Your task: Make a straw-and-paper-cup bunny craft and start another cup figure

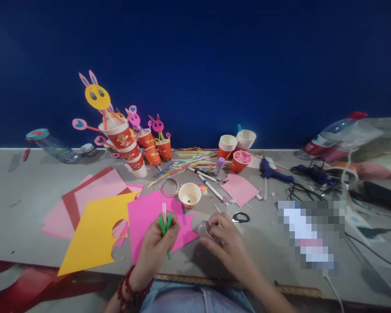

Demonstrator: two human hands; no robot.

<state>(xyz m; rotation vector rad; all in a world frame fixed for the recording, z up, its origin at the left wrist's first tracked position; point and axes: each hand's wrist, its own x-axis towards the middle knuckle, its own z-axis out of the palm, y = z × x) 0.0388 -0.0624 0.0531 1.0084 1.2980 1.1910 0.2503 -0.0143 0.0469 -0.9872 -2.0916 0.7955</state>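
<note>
My left hand (161, 234) is closed around green pipe cleaners (165, 224) and a white stick (164, 211), which point up over the magenta paper (143, 217). To its right, my right hand (220, 234) pinches a roll of clear tape (204, 228) above the grey table. A paper cup (189, 195) with a small dark hole in its bottom stands beyond the hands, touching the magenta paper. Just left of the cup lies another tape roll (168, 187). Black-handled scissors (240, 217) rest to the right of my right hand.
Cup figures with rabbit heads (97, 97) stand at the back left. Yellow paper (91, 230) lies left. Stacked cups (227, 145), pens (211, 189) and pink paper (240, 190) are beyond the hands. A blue glue gun (273, 171), cables and a bottle (329, 134) occupy the right.
</note>
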